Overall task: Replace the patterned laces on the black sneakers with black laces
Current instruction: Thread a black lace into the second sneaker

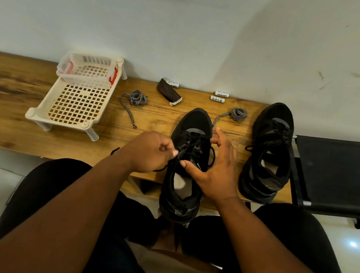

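**Sneakers nearly relaced, the last knot in hand**

Sneakers are what this bench work turns on, and from where I stand most of it looks done. Going left to right: a white plastic rack [76,101] with a small basket [88,70] on it sits at about ten o'clock on the wooden bench [2,108]. Beside it, at eleven, lies one coiled patterned lace [134,99], already out of its shoe. A dark folded pouch [169,92] rests near twelve.

The left hand [150,153] is curled, pinching an end of the black lace [192,147]. That lace runs up the near sneaker [187,161], which stands at the middle, its long axis running six to twelve, toe toward the wall and heel overhanging the bench edge toward the person's lap. The right hand [214,165] is spread fairly wide against the shoe's right side; I cannot tell whether its thumb traps any lace.

Further right, the second patterned lace [238,114] lies coiled at one o'clock, just behind two small white tubes [219,96]. The far sneaker [268,152] stands at two o'clock, toe to the wall too, tilted slightly, wearing black lacing.

I judge only tying off the near shoe remains.
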`<state>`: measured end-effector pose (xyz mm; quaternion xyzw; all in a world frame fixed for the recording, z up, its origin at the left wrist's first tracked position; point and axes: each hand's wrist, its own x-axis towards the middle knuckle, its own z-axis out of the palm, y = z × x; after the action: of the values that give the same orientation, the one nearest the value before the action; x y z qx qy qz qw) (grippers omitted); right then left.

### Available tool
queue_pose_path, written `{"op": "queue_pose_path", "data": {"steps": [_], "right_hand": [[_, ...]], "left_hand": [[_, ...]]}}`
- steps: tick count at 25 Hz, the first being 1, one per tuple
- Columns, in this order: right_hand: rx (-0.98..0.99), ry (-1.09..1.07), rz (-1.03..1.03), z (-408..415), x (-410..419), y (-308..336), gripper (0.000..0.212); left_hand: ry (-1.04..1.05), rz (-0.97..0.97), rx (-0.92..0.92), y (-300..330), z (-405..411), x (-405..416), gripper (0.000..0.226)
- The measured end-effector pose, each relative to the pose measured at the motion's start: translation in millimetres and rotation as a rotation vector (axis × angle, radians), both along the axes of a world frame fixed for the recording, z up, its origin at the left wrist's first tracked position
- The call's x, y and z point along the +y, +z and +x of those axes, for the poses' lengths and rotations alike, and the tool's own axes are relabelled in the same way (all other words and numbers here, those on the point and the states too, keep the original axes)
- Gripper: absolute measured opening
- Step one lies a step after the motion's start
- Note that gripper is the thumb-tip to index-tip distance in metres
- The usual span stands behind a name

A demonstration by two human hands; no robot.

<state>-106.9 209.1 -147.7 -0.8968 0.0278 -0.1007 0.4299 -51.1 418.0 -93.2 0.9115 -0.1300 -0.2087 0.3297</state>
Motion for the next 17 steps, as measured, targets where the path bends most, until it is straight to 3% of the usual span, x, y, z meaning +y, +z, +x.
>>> {"op": "queue_pose_path", "data": {"steps": [2,4,5,6,7,8,10,11,12,13,14,17], "right_hand": [[0.026,0.002,0.010,0,0,1,0.113],[0.038,0.003,0.017,0,1,3,0.115],[0.039,0.006,0.016,-1,1,4,0.115],[0.041,0.009,0.014,-1,1,4,0.116],[0.047,0.009,0.009,-1,1,5,0.116],[0.056,0.008,-0.001,-2,1,6,0.115],[0.082,0.006,-0.025,-2,1,9,0.115],[0.093,0.005,-0.032,-2,1,10,0.115],[0.101,0.003,-0.033,-2,1,11,0.114],[0.108,0.000,-0.029,-2,1,11,0.114],[0.113,-0.004,-0.026,-2,0,10,0.114],[0.133,-0.002,-0.013,-3,0,12,0.114]], "left_hand": [[0.201,-0.521,0.086,11,-1,-5,0.025],[0.342,-1.141,0.317,24,-2,-11,0.027],[0.371,-1.384,0.468,28,-4,-13,0.024],[0.402,-1.497,0.576,30,-4,-15,0.022],[0.421,-1.458,0.598,29,-4,-14,0.021],[0.409,-1.249,0.506,28,-3,-11,0.022],[0.223,-0.431,0.088,18,3,0,0.024],[0.099,-0.047,-0.039,14,5,6,0.024],[0.014,0.192,-0.025,14,5,11,0.024],[-0.038,0.254,0.049,17,3,15,0.026],[-0.062,0.169,0.132,22,2,17,0.028],[0.201,-0.435,0.137,50,-3,21,0.027]]}}
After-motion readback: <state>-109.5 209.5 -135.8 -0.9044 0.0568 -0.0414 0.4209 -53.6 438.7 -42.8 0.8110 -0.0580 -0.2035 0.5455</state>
